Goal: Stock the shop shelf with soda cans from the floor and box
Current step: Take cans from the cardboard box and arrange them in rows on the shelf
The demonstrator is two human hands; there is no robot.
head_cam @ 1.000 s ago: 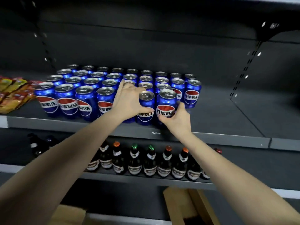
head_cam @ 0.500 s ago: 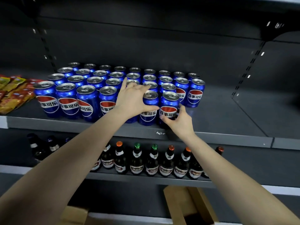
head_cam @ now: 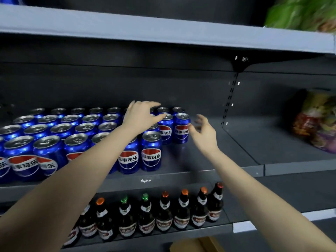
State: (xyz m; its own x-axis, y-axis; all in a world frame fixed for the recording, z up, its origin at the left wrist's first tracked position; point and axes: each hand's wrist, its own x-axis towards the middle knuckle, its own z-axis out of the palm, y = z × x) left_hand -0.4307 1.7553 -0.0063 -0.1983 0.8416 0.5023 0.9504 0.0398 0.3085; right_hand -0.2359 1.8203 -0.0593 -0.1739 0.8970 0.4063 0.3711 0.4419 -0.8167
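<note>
Dark shop shelf (head_cam: 209, 159) carries rows of blue soda cans (head_cam: 151, 153), standing upright. Left hand (head_cam: 140, 117) hovers over the back rows, fingers spread, holding nothing. Right hand (head_cam: 205, 133), fingers loosely apart, sits just beside the end can (head_cam: 181, 129). Bottles (head_cam: 163, 213) line the tier below.

Dark back panel (head_cam: 127, 84) with a slotted upright (head_cam: 231, 99) — pale grey upper shelf (head_cam: 163, 31) overhead, brown bottles (head_cam: 163, 215) lined up below, blurred snack bags (head_cam: 320, 122) at right.

Dim, motion-blurred view; glare on can tops (head_cam: 78, 138).
</note>
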